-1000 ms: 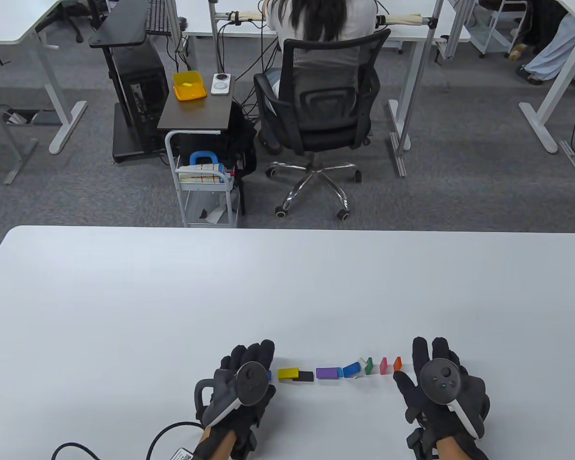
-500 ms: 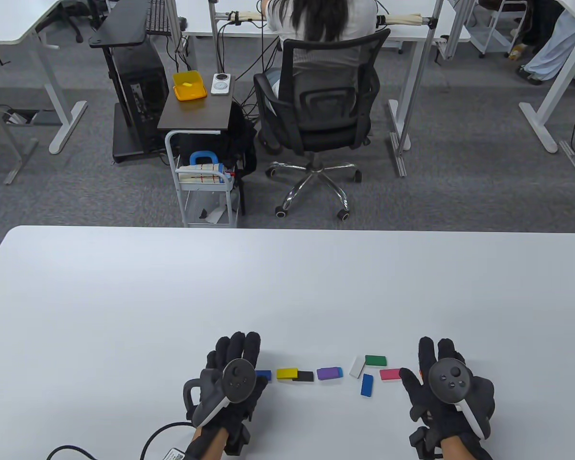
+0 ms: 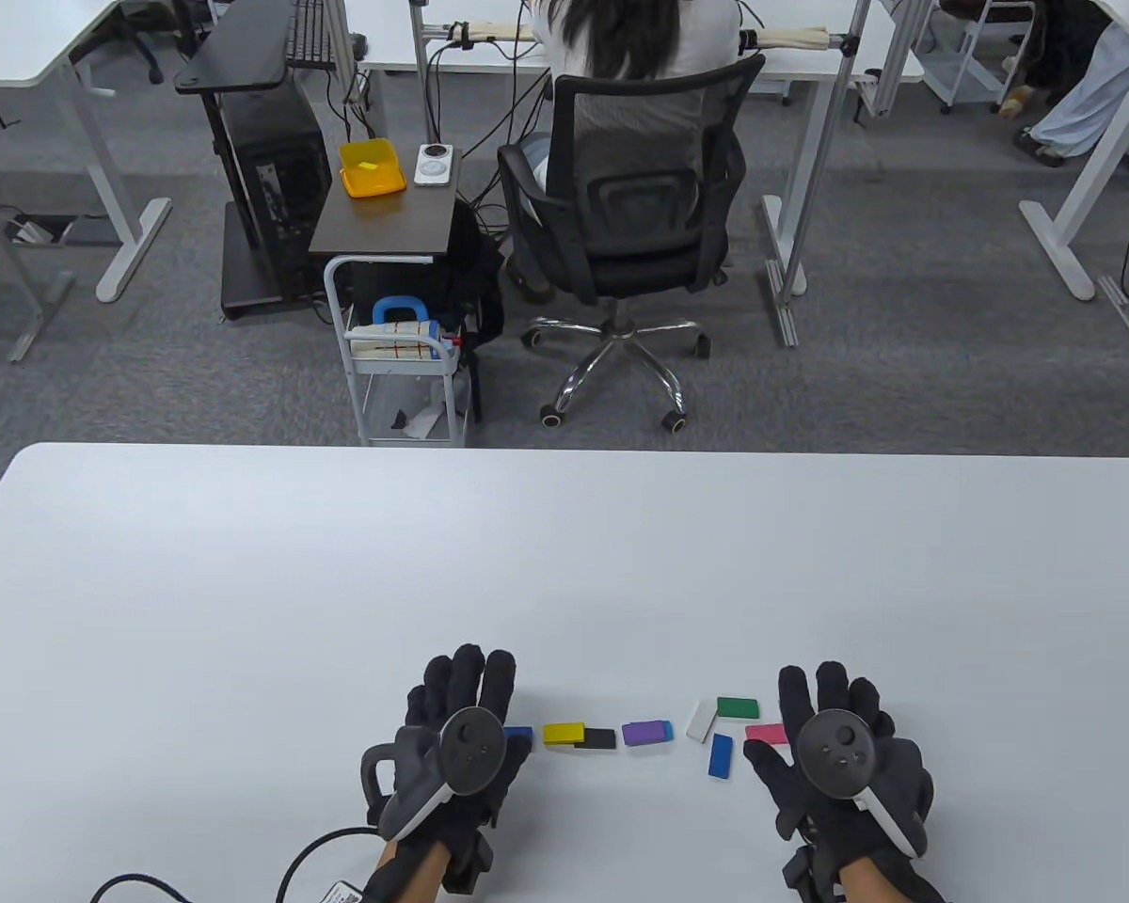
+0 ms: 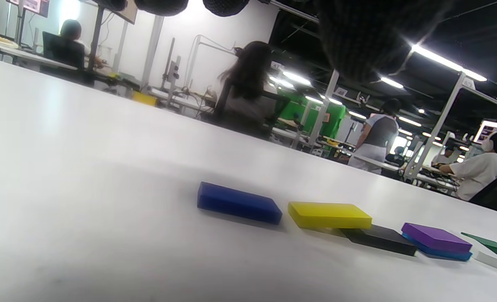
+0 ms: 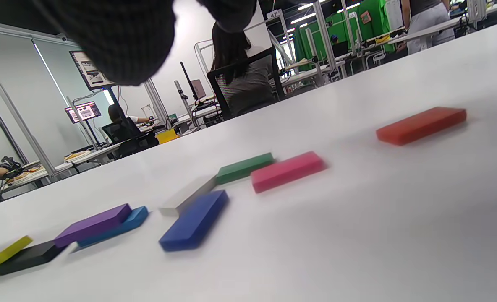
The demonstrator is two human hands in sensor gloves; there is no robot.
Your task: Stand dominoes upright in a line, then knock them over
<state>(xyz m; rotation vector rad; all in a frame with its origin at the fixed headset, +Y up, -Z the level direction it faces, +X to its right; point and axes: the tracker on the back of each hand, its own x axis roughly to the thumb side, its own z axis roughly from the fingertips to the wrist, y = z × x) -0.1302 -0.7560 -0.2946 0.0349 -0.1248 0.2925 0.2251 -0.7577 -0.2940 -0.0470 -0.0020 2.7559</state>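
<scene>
All the dominoes lie flat in a rough row near the table's front edge. From the left they are dark blue (image 3: 520,735), yellow (image 3: 564,733), black (image 3: 598,739), purple (image 3: 646,733), white (image 3: 702,720), green (image 3: 738,707), blue (image 3: 721,755) and pink (image 3: 764,734). The right wrist view also shows an orange domino (image 5: 420,125) flat on the table; my right hand covers it in the table view. My left hand (image 3: 461,701) hovers at the row's left end with straight fingers and holds nothing. My right hand (image 3: 823,705) is at the right end, fingers straight and empty.
The white table (image 3: 564,564) stretches far ahead of the row. Beyond its far edge a person sits in a black office chair (image 3: 630,188), and a small cart (image 3: 405,376) stands there too. A cable (image 3: 310,856) trails from my left wrist.
A second ago the green, pink and orange dominoes stood upright and the blue one leaned; now all lie flat. My right hand has shifted left over the pink one. My left hand drew slightly left.
</scene>
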